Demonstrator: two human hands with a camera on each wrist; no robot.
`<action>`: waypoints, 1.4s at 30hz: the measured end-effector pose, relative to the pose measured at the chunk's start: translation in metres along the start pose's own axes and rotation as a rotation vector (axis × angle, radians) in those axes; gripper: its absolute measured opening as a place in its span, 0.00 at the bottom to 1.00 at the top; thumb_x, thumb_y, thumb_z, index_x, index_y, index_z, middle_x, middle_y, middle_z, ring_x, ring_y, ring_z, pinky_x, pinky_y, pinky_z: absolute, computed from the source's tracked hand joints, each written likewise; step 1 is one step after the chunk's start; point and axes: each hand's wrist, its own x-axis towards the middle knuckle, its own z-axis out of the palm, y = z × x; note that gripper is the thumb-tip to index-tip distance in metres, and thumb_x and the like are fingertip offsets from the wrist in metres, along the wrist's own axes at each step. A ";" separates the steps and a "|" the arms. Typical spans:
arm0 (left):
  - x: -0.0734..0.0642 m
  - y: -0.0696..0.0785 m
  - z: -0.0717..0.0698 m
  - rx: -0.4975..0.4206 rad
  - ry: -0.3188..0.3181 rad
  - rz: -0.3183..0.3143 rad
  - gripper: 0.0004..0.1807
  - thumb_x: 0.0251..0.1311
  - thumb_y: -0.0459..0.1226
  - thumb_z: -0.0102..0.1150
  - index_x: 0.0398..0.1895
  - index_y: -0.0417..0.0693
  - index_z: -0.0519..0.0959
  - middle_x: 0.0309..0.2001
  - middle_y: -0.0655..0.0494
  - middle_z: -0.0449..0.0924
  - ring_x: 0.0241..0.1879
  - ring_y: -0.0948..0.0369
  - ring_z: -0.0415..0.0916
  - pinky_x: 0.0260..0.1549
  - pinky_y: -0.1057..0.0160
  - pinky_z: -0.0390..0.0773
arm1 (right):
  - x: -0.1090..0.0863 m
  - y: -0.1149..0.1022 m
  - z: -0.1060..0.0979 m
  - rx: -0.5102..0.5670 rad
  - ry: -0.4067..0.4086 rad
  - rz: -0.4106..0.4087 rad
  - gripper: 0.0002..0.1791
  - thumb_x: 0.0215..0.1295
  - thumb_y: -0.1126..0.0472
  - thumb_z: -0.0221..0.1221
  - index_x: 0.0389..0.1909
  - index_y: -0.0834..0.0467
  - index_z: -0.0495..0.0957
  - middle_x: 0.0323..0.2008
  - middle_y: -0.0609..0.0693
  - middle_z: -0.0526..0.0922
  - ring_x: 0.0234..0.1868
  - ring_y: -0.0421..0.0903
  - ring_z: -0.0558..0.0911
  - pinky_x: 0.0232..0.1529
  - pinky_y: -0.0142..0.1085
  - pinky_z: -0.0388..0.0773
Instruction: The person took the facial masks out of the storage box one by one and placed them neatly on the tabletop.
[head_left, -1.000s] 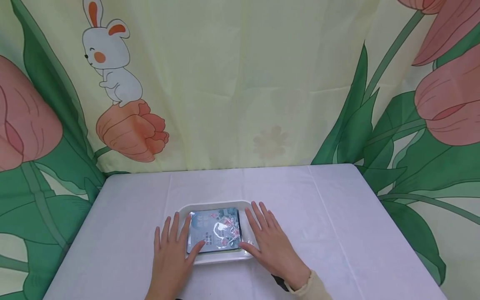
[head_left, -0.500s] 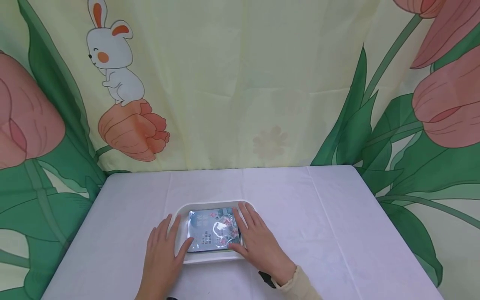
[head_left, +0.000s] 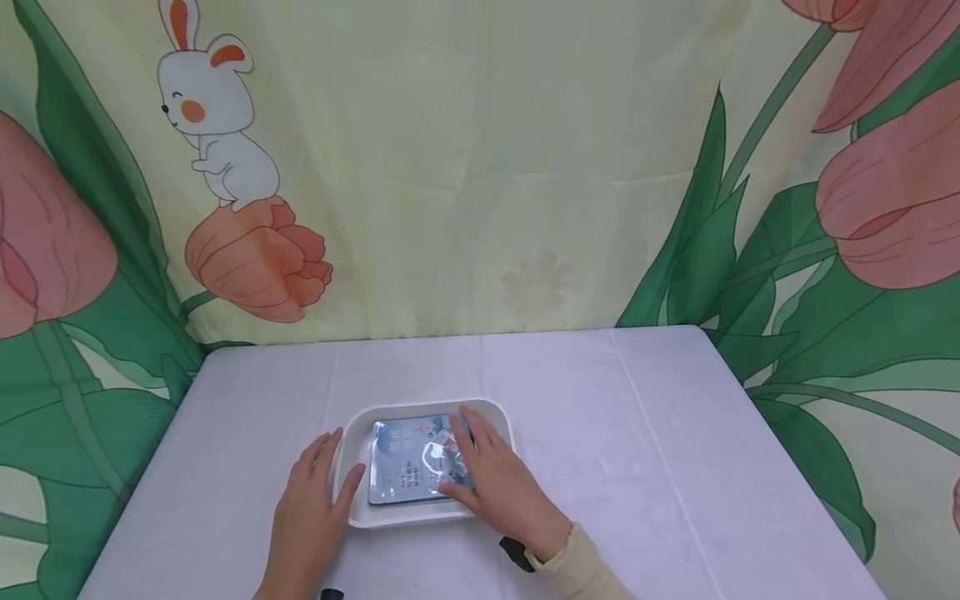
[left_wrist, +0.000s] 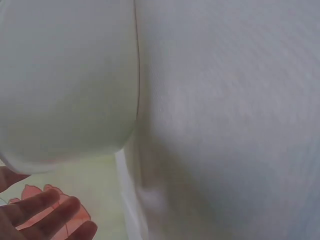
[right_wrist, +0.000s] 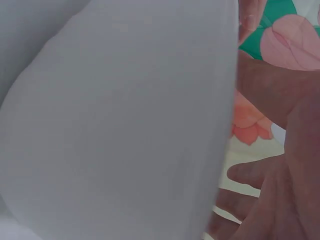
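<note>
A flat, glossy blue packet [head_left: 408,458] printed with flowers lies in a shallow white tray [head_left: 408,516] on the table. Beside the tray's left rim is my left hand [head_left: 306,504], its thumb reaching over the inside and its fingers along the outside. My right hand [head_left: 501,487] spreads over the packet's right part and hides it; whether it touches the packet cannot be told. Both hands have fairly straight fingers. In the left wrist view, fingers [left_wrist: 47,215] appear below the tray's pale wall [left_wrist: 70,85]. The tray's side [right_wrist: 120,120] fills most of the right wrist view.
A white cloth [head_left: 600,467] covers the table. Behind it hangs a pale yellow curtain [head_left: 480,192] with printed tulips and a rabbit. A dark band [head_left: 517,553] shows at my right wrist, by a beige sleeve [head_left: 581,567].
My right hand has shifted left from the tray's right side over the packet. My left hand has drawn left, away from the packet, to the tray's left rim.
</note>
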 end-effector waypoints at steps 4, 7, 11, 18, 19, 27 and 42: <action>0.002 -0.005 -0.002 -0.053 -0.015 -0.024 0.35 0.68 0.54 0.55 0.74 0.50 0.62 0.70 0.44 0.63 0.66 0.42 0.66 0.59 0.34 0.70 | 0.003 0.000 0.004 0.031 -0.012 0.018 0.49 0.66 0.40 0.60 0.78 0.60 0.50 0.77 0.60 0.52 0.76 0.54 0.57 0.71 0.48 0.64; 0.003 -0.006 -0.005 -0.076 -0.067 -0.076 0.36 0.69 0.56 0.52 0.75 0.50 0.60 0.71 0.45 0.62 0.62 0.42 0.70 0.57 0.38 0.74 | 0.004 0.000 0.006 0.042 -0.028 0.038 0.49 0.66 0.40 0.60 0.78 0.60 0.49 0.76 0.60 0.53 0.75 0.54 0.58 0.71 0.47 0.65; 0.004 -0.007 -0.006 -0.118 -0.124 -0.141 0.36 0.70 0.57 0.50 0.75 0.52 0.59 0.69 0.45 0.64 0.57 0.45 0.76 0.52 0.44 0.80 | 0.006 0.001 0.011 0.022 -0.034 0.051 0.49 0.66 0.39 0.60 0.77 0.61 0.50 0.76 0.60 0.55 0.75 0.53 0.59 0.71 0.46 0.64; 0.005 -0.011 -0.003 -0.228 -0.169 -0.189 0.32 0.72 0.55 0.46 0.75 0.53 0.61 0.63 0.43 0.73 0.60 0.47 0.74 0.52 0.46 0.81 | 0.009 0.003 0.015 0.010 -0.033 0.061 0.48 0.65 0.41 0.61 0.76 0.61 0.52 0.74 0.61 0.58 0.74 0.54 0.61 0.71 0.47 0.66; 0.006 -0.012 -0.002 -0.243 -0.173 -0.193 0.32 0.73 0.55 0.45 0.74 0.53 0.62 0.62 0.43 0.74 0.60 0.47 0.74 0.52 0.46 0.81 | 0.010 0.003 0.015 0.009 -0.034 0.062 0.48 0.65 0.41 0.61 0.76 0.61 0.52 0.74 0.61 0.58 0.74 0.54 0.61 0.71 0.47 0.66; 0.007 -0.017 0.000 -0.355 -0.172 -0.193 0.29 0.73 0.54 0.46 0.72 0.53 0.65 0.58 0.42 0.78 0.56 0.46 0.77 0.54 0.46 0.80 | 0.013 0.003 0.016 0.002 -0.051 0.072 0.48 0.65 0.40 0.61 0.76 0.63 0.54 0.74 0.62 0.58 0.74 0.55 0.61 0.71 0.46 0.66; 0.015 -0.031 -0.006 -0.637 -0.321 -0.306 0.28 0.71 0.46 0.55 0.72 0.56 0.65 0.62 0.39 0.75 0.57 0.46 0.79 0.39 0.63 0.85 | 0.018 0.003 0.020 0.015 -0.044 0.077 0.50 0.64 0.41 0.63 0.75 0.65 0.52 0.72 0.63 0.61 0.72 0.56 0.63 0.71 0.46 0.65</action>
